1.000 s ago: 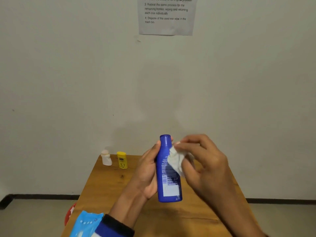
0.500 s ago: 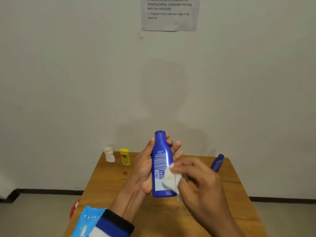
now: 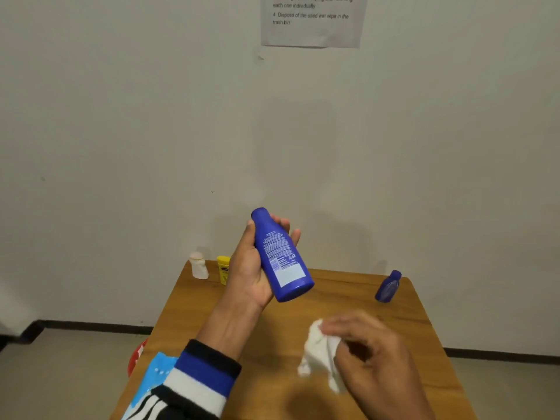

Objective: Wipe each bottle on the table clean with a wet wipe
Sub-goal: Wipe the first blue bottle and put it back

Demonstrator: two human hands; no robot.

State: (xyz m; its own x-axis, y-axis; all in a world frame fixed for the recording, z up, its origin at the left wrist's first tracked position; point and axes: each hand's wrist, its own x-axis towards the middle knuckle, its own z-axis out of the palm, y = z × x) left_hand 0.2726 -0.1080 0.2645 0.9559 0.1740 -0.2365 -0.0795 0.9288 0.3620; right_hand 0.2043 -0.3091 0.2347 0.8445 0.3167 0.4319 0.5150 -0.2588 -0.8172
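Observation:
My left hand [image 3: 251,268] grips a tall blue bottle [image 3: 280,256] above the wooden table [image 3: 418,322], its cap tilted up and to the left, its label facing me. My right hand [image 3: 372,356] is lower and nearer, apart from the bottle, and pinches a crumpled white wet wipe [image 3: 321,350]. A small blue bottle [image 3: 388,287] stands at the table's far right. At the far left corner stand a small white bottle [image 3: 198,265] and a yellow bottle [image 3: 223,269], which is partly hidden behind my left hand.
A light blue wipe pack [image 3: 153,380] lies at the table's near left edge, partly under my striped sleeve. Something red [image 3: 136,356] sits on the floor left of the table. A printed instruction sheet [image 3: 312,21] hangs on the wall.
My right hand has pulled the wipe off the bottle and dropped toward the table. My left hand has tilted the blue bottle to the left.

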